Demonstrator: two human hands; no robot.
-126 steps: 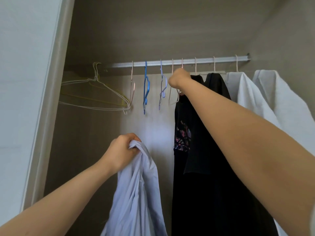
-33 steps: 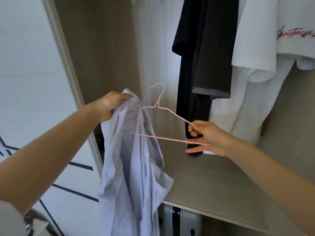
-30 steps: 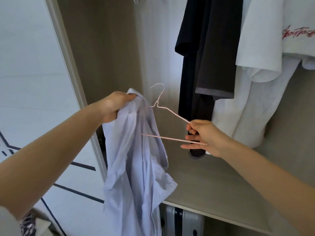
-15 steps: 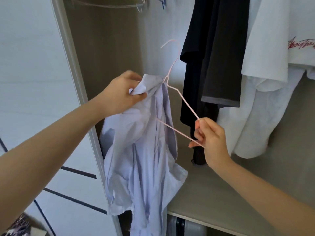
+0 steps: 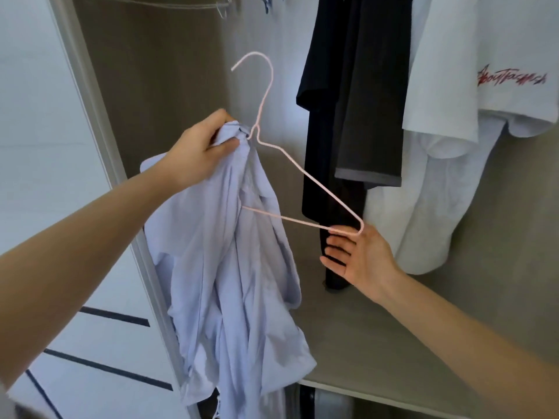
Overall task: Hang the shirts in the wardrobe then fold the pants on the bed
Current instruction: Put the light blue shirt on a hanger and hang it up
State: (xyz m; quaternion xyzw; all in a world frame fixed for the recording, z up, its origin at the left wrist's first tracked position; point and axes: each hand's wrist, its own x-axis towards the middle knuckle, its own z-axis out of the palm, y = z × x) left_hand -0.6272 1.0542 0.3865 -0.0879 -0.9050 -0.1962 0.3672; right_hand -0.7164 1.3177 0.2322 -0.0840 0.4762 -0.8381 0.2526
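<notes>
Shirt (image 5: 217, 252) collar gripped in left hand (image 5: 199, 155); pink hanger (image 5: 320, 186) corner pinched in right hand (image 5: 360, 258), remaining fingers straight.

Shirt (image 5: 230, 267) in left fingers (image 5: 223, 146): plain pale lavender-blue. Wire hanger (image 5: 302, 173) at right fingers (image 5: 338, 246): pale pink. Beyond right fingers: black garment (image 5: 320, 86), dark grey garment (image 5: 372, 101) with lighter grey hem, white tee (image 5: 484, 40) with red script lettering.
</notes>
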